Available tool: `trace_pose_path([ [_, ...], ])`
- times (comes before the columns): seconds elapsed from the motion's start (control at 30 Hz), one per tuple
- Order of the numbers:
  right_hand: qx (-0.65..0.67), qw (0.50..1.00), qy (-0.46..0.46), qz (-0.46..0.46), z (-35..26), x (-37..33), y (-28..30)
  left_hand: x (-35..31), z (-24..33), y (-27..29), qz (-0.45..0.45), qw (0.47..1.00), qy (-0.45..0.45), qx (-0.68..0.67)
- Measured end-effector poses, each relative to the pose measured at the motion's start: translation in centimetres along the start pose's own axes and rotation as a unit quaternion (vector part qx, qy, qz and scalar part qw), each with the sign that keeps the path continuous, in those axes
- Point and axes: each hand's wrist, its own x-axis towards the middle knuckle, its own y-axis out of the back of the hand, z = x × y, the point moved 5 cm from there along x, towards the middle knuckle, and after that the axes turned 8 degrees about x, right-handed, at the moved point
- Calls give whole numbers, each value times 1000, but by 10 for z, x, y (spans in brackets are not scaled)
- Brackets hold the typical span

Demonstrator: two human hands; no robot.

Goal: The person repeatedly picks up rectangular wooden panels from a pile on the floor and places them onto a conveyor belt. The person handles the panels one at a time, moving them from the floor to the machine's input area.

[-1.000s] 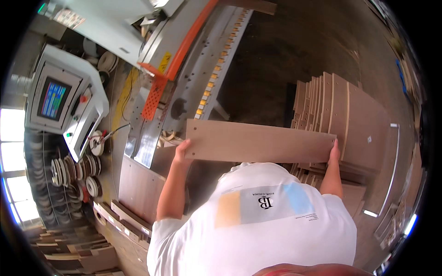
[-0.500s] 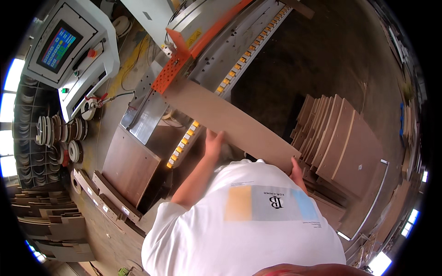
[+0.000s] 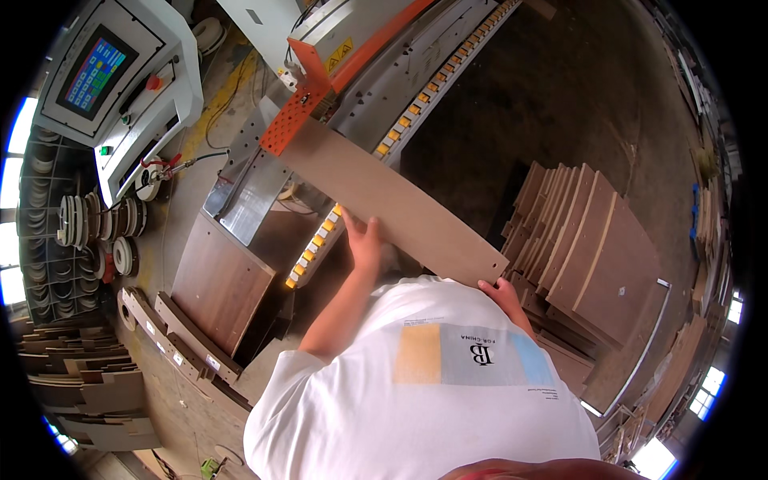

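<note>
A long brown wooden board lies slantwise across the machine's row of yellow-and-white rollers, its far left end under a perforated orange bracket. At the board's near edge, my left hand touches it with thumb and forefinger spread apart. My right hand is closed on the near corner of the board's right end, close to a small hole there. Some of the right fingers are hidden by the board and my shirt.
At the left stands a control panel with a lit screen. Stacked brown boards are on the right. A wider brown panel and narrow strips lie left of me. Rolls of edging stand farther left.
The board's right end has shifted slightly left and toward the machine, uncovering its corner hole. My right hand has moved left with it; my left hand's fingers have spread.
</note>
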Motion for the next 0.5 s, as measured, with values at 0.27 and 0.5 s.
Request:
trace_pose_path([
  [0.27, 24, 999, 32, 38, 30, 52, 26, 23, -5, -20, -4, 1000, 3, 1],
  [0.5, 54, 995, 48, 66, -5, 73, 51, 46, 8, -67, -13, 999, -16, -28],
])
